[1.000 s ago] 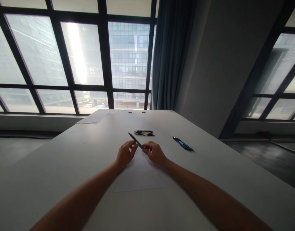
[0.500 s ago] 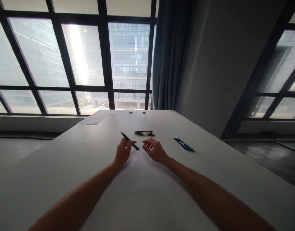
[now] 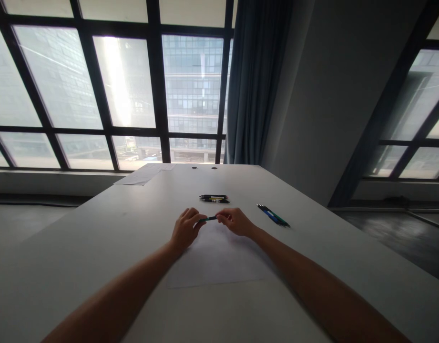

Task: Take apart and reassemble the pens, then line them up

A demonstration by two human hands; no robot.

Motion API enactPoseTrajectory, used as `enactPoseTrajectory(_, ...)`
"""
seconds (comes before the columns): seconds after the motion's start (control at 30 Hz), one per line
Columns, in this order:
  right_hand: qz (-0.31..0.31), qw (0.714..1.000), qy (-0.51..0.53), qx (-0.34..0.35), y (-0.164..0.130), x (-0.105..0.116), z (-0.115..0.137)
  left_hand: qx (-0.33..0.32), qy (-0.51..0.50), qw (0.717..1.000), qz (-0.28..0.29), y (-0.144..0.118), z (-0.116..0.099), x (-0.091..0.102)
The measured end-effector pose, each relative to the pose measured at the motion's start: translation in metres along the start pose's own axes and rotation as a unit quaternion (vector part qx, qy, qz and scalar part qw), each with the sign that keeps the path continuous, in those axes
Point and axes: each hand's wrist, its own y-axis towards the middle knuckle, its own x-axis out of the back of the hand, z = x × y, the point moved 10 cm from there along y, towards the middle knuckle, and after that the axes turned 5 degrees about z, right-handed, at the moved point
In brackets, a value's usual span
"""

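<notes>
Centre of frame: green pen held level between left hand and right hand — fingertips of each pinching one end, above the paper sheet. Just above: dark pen cluster. Right of centre — blue and green pens on table.

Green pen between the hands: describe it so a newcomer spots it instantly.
On the white table, find the sheet of paper before the person. Above its far edge, the left hand and right hand meet on the green pen. It alone is held; the other pens lie untouched further off.
</notes>
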Motion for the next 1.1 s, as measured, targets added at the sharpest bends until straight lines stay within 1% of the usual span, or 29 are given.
enactPoseTrajectory(0.07,0.007,1.000,-0.012,0.007,0.000,-0.002,0.005,-0.002,-0.004,1.000,-0.003,0.000,-0.001,0.001)
enactPoseTrajectory(0.17,-0.021,0.999,-0.032,0.030,-0.002,0.006,0.015,0.009,-0.018,1.000,-0.003,0.001,0.001,0.000)
enactPoseTrajectory(0.27,-0.066,0.995,-0.044,0.060,-0.005,0.018,0.025,0.046,-0.030,0.998,0.026,0.000,0.008,-0.007)
enactPoseTrajectory(0.37,-0.101,0.989,-0.065,0.089,-0.009,0.026,0.032,0.077,-0.021,0.995,0.054,-0.001,0.014,-0.013)
enactPoseTrajectory(0.57,-0.114,0.984,-0.091,0.104,-0.011,0.028,0.035,0.069,0.016,0.995,0.070,-0.001,0.008,-0.012)
enactPoseTrajectory(0.67,-0.107,0.986,-0.092,0.093,-0.010,0.027,0.032,0.066,0.032,0.996,0.059,0.000,0.006,-0.009)
enactPoseTrajectory(0.87,-0.079,0.989,-0.119,0.041,-0.005,0.023,0.018,0.067,0.082,0.993,0.051,-0.001,0.008,-0.010)
enactPoseTrajectory(1.0,-0.039,0.990,-0.133,0.005,-0.005,0.014,0.011,0.050,0.125,0.990,0.042,0.001,0.004,-0.006)
enactPoseTrajectory(1.1,-0.004,0.993,-0.115,-0.015,-0.004,0.005,0.005,0.032,0.146,0.988,0.045,0.002,0.000,-0.005)
